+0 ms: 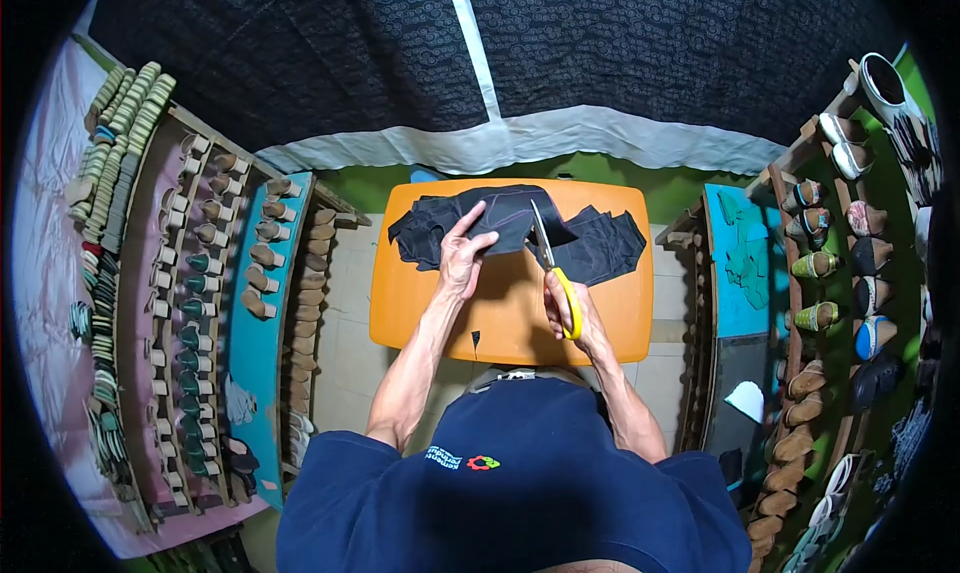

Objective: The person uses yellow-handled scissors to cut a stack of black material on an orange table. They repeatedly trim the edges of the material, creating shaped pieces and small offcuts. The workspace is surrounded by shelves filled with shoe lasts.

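Over an orange table (pixel 410 318), my left hand (pixel 463 256) grips a sheet of black material (pixel 505 218) marked with thin reddish lines, its thumb and fingers on the near left part. My right hand (pixel 572 308) holds yellow-handled scissors (pixel 568 303) with the blades pointing up and away. The blades lie at the right part of the sheet, where a flap bends to the right. Dark cut pieces (pixel 605 248) are heaped at the right of the table, and more dark material (pixel 418 228) lies at the left.
A small black scrap (pixel 476 340) lies near the table's front edge. Racks of shoe lasts (pixel 205 283) stand at the left. At the right are a blue shelf (pixel 735 198) with green pieces and a rack with sandals (pixel 817 265). Dark patterned cloth (pixel 640 53) hangs behind.
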### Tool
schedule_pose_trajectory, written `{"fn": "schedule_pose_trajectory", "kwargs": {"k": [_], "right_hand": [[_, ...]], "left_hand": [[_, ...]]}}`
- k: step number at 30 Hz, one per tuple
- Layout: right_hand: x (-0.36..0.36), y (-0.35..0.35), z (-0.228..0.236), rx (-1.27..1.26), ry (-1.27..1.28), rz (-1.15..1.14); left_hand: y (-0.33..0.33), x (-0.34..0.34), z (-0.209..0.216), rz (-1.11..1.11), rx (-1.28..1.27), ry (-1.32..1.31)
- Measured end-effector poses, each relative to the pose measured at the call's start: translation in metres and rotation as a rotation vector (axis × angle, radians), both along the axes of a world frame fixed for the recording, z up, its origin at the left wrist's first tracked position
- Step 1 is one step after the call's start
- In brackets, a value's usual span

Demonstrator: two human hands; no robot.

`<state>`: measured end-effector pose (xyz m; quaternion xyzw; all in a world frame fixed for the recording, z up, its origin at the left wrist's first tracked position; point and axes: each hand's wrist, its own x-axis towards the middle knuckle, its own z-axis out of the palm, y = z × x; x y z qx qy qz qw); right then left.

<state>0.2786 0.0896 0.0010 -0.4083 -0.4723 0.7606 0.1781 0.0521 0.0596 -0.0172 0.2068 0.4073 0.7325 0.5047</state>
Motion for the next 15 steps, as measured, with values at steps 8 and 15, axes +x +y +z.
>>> {"fn": "schedule_pose_trajectory", "kwargs": {"k": [8, 15], "right_hand": [[-0.005, -0.026, -0.034, -0.023, -0.119, -0.054], [-0.006, -0.027, -0.032, -0.035, -0.052, -0.07]], "left_hand": [[0.009, 0.078, -0.05, 0.315, -0.075, -0.44], [0.014, 0.084, -0.049, 0.343, -0.092, -0.241]]}}
